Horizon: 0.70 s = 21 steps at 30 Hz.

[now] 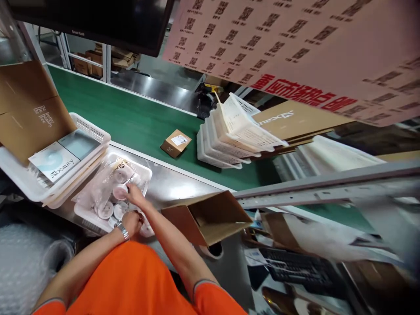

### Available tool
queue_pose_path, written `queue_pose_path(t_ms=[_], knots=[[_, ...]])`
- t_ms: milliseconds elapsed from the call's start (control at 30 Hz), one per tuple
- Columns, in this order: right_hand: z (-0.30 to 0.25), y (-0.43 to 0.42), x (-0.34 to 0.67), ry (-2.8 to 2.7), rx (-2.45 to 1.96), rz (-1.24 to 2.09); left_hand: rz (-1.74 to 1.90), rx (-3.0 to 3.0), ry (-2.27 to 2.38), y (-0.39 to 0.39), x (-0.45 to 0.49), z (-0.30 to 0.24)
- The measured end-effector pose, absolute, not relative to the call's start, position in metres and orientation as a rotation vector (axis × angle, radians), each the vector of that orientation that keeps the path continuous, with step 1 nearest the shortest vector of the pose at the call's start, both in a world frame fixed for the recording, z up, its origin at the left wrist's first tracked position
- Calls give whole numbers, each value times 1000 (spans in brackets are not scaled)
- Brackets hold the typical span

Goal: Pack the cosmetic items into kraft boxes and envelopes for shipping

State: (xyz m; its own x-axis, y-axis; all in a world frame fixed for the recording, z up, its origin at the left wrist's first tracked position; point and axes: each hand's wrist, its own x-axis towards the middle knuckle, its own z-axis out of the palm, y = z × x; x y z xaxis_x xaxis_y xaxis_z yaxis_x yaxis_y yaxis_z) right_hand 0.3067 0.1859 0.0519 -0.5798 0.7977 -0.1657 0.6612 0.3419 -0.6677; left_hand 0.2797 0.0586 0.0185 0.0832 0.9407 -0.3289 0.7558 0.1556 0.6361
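Observation:
In the head view, a white plastic basket [147, 175] stands on the metal bench, holding several round white jars and a clear plastic bag [93, 188]. My right hand [135, 195] reaches over the basket, its fingers closed on a pale pinkish jar [120, 191]. Just nearer to me is my left hand [133, 222], with a metal watch at the wrist. Its fingers curl in over the basket's near right side, and whatever they hold is hidden. Other jars [105, 210] lie on their sides or upright beside the hands.
An open brown carton [206, 218] stands to the right. At left, stacked white baskets [92, 127] hold a printed box [54, 159]. A small carton [176, 143] and more stacked baskets [226, 135] rest on the green conveyor [131, 118]. A keyboard [298, 269] lies lower right.

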Motion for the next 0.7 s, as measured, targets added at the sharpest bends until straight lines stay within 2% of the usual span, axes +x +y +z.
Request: queue_pose_path(t_ms=[233, 333, 467, 700], knots=[[92, 126, 453, -1808, -1491, 910, 324, 1641, 1693, 68, 279, 18], [84, 86, 495, -1991, -1518, 839, 367, 1594, 1743, 72, 279, 21], [65, 71, 496, -2381, -1480, 968, 449, 1641, 1757, 72, 281, 23], [50, 76, 470, -2466, -1628, 1011, 491, 1696, 1732, 66, 284, 23]])
